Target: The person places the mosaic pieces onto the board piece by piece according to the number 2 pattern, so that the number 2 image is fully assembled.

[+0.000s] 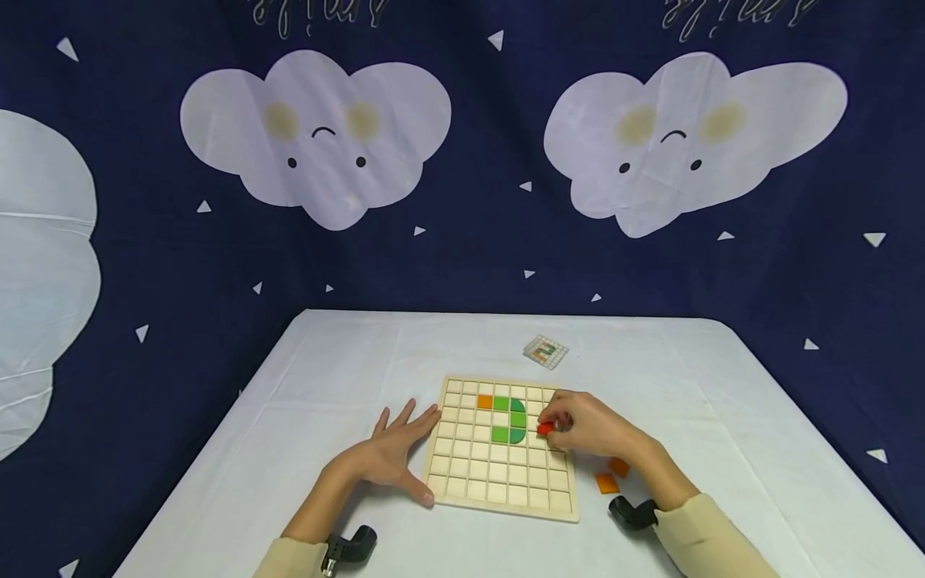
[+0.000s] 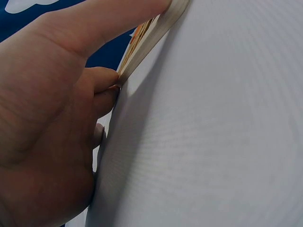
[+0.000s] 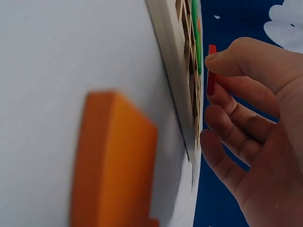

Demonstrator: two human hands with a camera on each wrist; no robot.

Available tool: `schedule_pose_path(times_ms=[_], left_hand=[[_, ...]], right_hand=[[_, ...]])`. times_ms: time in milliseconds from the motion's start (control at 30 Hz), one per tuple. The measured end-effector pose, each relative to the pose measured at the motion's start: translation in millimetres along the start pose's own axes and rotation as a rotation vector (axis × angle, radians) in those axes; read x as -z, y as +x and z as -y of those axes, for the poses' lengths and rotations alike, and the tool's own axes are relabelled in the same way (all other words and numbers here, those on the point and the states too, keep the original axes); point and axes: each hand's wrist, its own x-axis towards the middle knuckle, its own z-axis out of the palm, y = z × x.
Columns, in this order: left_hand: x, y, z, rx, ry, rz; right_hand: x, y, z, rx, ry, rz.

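Observation:
A square wooden grid board lies on the white table. Toward its upper middle sit an orange tile and several green tiles, some with a rounded corner. My right hand pinches a red tile between thumb and fingers, over the right part of the board; the right wrist view shows this red tile edge-on. With fingers spread, my left hand rests at the board's left edge, thumb at the near corner. In the left wrist view the thumb touches the board's side.
Two loose orange tiles lie right of the board, beneath the right forearm. A small pattern card with a coloured grid is on the table behind the board. A dark blue curtain with white clouds hangs beyond the table.

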Motion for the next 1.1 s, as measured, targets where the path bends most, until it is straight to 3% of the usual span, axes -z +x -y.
schedule_pose_path(times_ms=[533, 1100], left_hand=[[0.5, 0.8, -2.4, 0.014, 0.002, -0.001], [1.0, -1.9, -1.2, 0.007, 0.004, -0.010]], right_hand=[[-2, 22, 10, 0.049, -0.024, 0.023], [-5, 26, 15, 0.030, -0.012, 0.028]])
